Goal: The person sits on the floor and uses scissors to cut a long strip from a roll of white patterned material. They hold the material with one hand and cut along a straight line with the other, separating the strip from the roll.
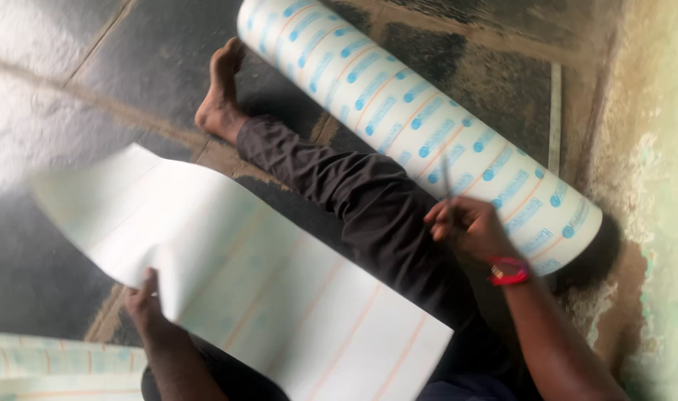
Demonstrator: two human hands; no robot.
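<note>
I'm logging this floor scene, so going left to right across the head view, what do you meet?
Left hand gripping the large pale sheet → dark-trousered leg → right hand with red wristband → big white blue-printed roll's near end → pale wall.

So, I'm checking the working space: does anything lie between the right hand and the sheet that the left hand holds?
Yes. The person's outstretched leg lies between the right hand, which grips a thin tool, and the white sheet held by the left hand.

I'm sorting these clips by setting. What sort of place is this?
Probably a small informal workshop with work done on the floor: a dark stone-slab floor, a rough peeling plaster wall, and a big white printed roll lying beside the seated person's leg.
</note>
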